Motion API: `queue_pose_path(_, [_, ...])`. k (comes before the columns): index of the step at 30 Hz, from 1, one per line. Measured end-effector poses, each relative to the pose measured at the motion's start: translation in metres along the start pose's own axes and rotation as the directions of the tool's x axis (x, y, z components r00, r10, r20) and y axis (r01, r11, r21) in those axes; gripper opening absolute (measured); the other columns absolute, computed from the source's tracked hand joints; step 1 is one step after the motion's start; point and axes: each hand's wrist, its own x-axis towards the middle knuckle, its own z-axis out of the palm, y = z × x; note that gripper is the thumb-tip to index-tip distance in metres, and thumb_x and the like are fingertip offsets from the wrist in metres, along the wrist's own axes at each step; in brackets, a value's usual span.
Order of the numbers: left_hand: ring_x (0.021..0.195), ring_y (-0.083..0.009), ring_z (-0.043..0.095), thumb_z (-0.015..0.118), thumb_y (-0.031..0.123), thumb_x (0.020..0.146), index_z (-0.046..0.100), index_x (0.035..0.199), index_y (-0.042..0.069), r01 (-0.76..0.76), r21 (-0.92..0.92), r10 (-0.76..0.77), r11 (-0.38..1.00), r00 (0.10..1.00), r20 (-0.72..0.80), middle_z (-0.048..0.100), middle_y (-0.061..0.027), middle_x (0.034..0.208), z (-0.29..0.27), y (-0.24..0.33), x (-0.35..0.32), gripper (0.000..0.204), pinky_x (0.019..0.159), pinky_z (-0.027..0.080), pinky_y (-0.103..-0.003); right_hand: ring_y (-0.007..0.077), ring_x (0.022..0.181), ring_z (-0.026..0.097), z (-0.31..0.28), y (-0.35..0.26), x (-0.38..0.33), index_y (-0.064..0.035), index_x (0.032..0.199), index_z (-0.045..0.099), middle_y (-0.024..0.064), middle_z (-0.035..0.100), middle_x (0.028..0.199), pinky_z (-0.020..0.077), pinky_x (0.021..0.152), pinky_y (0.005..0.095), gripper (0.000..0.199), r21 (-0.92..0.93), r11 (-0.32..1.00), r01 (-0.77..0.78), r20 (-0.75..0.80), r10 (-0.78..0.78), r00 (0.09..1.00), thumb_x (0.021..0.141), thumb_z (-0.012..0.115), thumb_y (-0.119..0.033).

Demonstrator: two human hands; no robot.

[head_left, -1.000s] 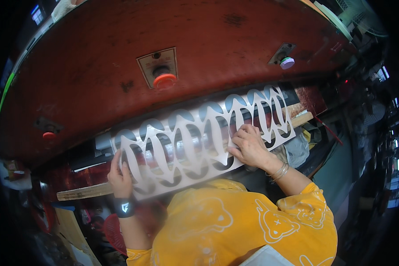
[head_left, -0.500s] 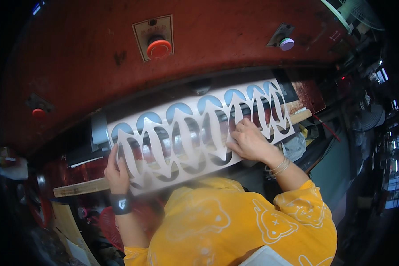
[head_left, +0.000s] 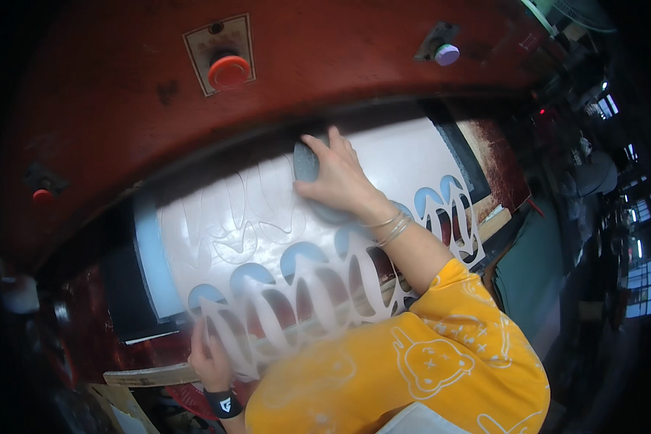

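A pale sheet (head_left: 394, 148) lies pulled toward me across the work surface, its near strip cut through with a row of long openings. Light blue board (head_left: 154, 264) shows under it at the left and through the openings. At the sheet's near left corner, my left hand (head_left: 211, 358) pinches the edge between thumb and fingers. My right hand (head_left: 340, 173) reaches over the sheet, its fingers curved around a grey, round-ended cutting die (head_left: 306, 160). The palm and wrist hide part of the die. Left of it, several sole-shaped outlines (head_left: 242, 235) mark the sheet.
A red machine body (head_left: 123, 87) overhangs the far side, with a red push button (head_left: 228, 71), a pale purple button (head_left: 447, 54) and a smaller red button (head_left: 43, 197). A wooden strip (head_left: 152, 375) runs along the near edge. Green material (head_left: 524, 253) stands at the right.
The sheet has come toward me, with its uncut part and outlines now showing. My right hand has left the cut-out strip and moved far left onto the die. The left hand has drawn nearer.
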Motion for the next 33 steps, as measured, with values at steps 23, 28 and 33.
queue_pose_path(23, [0.106, -0.0283, 0.063, 0.046, -0.001, 0.088, 0.050, 0.131, -0.003, -0.042, 0.075, 0.041, 0.996, 0.999, 0.008, 0.060, -0.0215, 0.123, 0.000, 0.008, 0.006, 0.043, 0.089, 0.048, -0.034, 0.0385, 0.131, 0.039, -0.052, 0.068, 0.003, -0.0102, 0.129, 0.056, 0.0231, 0.034, 0.146, 0.0323, 0.107, 0.0419, 0.065, 0.027, 1.000, 0.010, -0.068, -0.008, 0.998, 0.070, 0.071, -0.029])
queue_pose_path(28, [0.106, -0.0302, 0.063, 0.046, -0.001, 0.088, 0.051, 0.129, -0.004, -0.095, 0.045, 0.094, 0.994, 0.995, 0.019, 0.061, -0.0218, 0.120, -0.003, 0.011, 0.006, 0.042, 0.090, 0.047, -0.035, 0.0366, 0.128, 0.039, -0.076, 0.103, -0.017, -0.0016, 0.130, 0.049, 0.0241, 0.039, 0.139, 0.0316, 0.106, 0.0422, 0.057, 0.237, 0.968, 0.086, -0.537, 0.057, 0.841, 0.084, 0.065, -0.030])
queue_pose_path(33, [0.099, -0.0300, 0.066, 0.048, 0.002, 0.088, 0.057, 0.122, -0.005, -0.186, 0.006, 0.186, 0.983, 0.982, -0.011, 0.064, -0.0225, 0.115, 0.000, 0.007, 0.007, 0.035, 0.083, 0.049, -0.035, 0.0389, 0.137, 0.021, -0.124, 0.105, -0.015, 0.0007, 0.143, 0.024, 0.0278, 0.019, 0.147, 0.0209, 0.111, 0.0456, 0.069, 0.001, 0.997, 0.080, -0.905, -0.034, 0.425, 0.093, 0.054, -0.035])
